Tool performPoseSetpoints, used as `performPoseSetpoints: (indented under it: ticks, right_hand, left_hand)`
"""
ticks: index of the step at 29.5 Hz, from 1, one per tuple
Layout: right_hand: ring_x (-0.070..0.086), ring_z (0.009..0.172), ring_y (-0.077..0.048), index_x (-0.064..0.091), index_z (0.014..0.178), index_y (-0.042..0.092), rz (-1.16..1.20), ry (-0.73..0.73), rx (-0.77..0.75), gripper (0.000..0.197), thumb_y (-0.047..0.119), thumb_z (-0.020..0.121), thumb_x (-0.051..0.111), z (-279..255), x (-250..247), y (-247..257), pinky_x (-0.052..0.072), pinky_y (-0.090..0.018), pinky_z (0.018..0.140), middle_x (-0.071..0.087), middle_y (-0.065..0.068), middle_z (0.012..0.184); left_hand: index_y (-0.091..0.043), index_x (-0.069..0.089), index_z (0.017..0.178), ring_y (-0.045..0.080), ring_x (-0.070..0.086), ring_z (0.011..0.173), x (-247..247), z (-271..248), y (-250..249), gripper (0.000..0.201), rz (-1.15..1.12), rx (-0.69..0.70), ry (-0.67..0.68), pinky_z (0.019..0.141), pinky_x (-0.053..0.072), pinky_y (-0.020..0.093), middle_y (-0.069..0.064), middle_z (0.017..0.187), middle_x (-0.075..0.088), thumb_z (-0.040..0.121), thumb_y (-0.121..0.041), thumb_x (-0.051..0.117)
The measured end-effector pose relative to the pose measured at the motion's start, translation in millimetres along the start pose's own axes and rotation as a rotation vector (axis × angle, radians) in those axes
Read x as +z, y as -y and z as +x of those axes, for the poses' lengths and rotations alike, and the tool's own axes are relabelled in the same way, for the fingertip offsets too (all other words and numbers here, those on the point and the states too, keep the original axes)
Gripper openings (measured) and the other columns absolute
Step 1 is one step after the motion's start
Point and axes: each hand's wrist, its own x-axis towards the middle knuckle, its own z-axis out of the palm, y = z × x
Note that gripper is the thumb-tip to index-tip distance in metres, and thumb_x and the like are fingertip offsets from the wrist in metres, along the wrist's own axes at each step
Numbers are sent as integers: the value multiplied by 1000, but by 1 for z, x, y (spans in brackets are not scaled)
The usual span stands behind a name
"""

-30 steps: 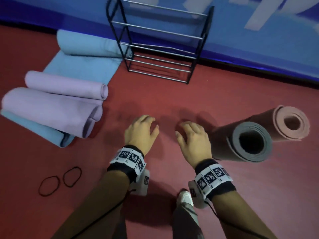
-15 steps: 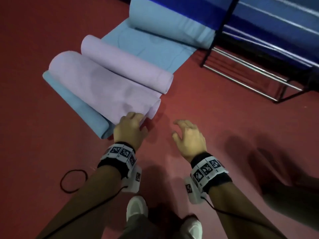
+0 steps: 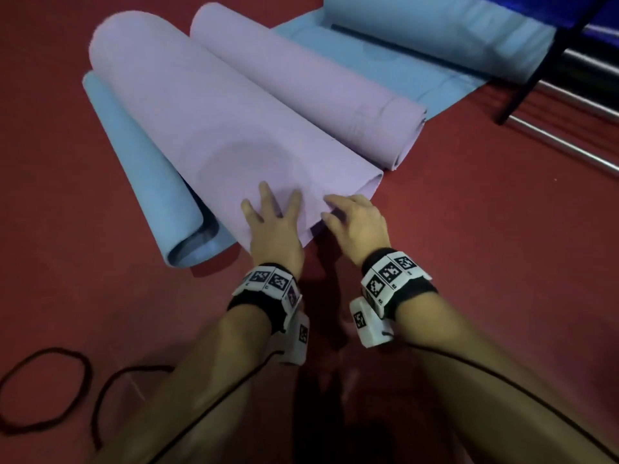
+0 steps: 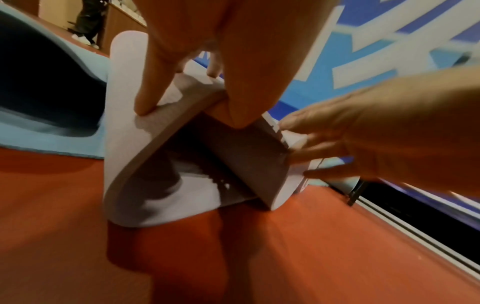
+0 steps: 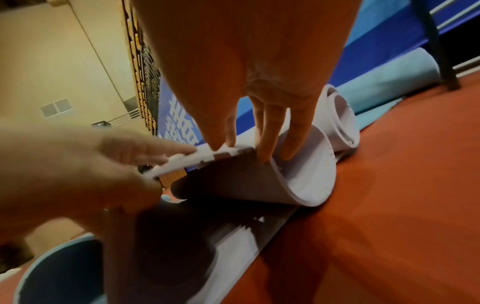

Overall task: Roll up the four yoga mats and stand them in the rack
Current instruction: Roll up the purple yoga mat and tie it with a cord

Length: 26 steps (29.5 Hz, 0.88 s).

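I have both hands on the near end of the lilac yoga mat (image 3: pixel 214 128), which lies on the red floor (image 3: pixel 485 262) with each end curled into a loose roll. My left hand (image 3: pixel 273 229) sits on the top of the nearer curl with its fingers (image 3: pixel 266 195) spread and pressing down on the upper surface; in the left wrist view the thumb (image 4: pixel 233 115) goes under the curled edge, so that hand is pinching the mat's edge between thumb and fingers. My right hand (image 3: pixel 358 222) is just beside it at the mat's corner, fingers bent over the lip of the curl and gripping it, with fingertips (image 5: pixel 265 152) pressing the edge in the right wrist view.

The lilac mat lies on top of a light blue yoga mat (image 3: pixel 140 169), whose near end curls up into an open roll to the left of my hands and whose far end is rolled against the black metal rack (image 3: pixel 522 95) at the upper right. The rack's silver bars (image 3: pixel 562 145) run along the floor there. No mat stands in the part of the rack that shows.

Two black elastic bands (image 3: pixel 43 390) lie on the floor at the lower left, close to my left forearm.
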Motion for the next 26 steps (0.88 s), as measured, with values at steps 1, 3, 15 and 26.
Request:
performPoseSetpoints:
  ticks: [1, 3, 15, 26]
  right_hand:
    - [61, 109, -30, 60, 134, 32, 92, -24, 46, 39, 33, 95, 60, 1, 6, -1, 48, -39, 95, 63, -9, 119]
    - [63, 109, -25, 62, 125, 42, 428, -52, 186, 35, 40, 91, 58, -3, 10, 5, 48, -44, 101, 67, -4, 117]
    - [47, 49, -3, 56, 92, 32, 721, -443, 381, 33, 6, 77, 68, -66, -71, -15, 49, -29, 59, 54, 5, 75]
    - [50, 112, -38, 53, 114, 16, 123, -310, 579, 39, 5, 78, 59, -123, -108, -96, 46, -48, 98, 42, -16, 128]
  left_hand:
    - [-35, 21, 154, 48, -8, 146, -4, 1, -3, 85, -17, 22, -29, 95, 47, 51, 9, 164, -15, 87, 7, 50]
    - [-32, 30, 152, 48, -4, 146, -20, 2, -7, 73, -81, 62, -63, 100, 43, 52, 10, 165, -10, 89, 0, 50]
    - [-34, 33, 152, 40, 21, 140, -12, -64, -92, 79, -301, 290, 94, 116, 20, 39, 14, 163, 10, 84, -4, 58]
    - [-36, -6, 155, 32, -14, 150, -10, -40, -115, 122, 345, 380, 84, 115, 11, 63, 5, 162, -21, 71, -30, 82]
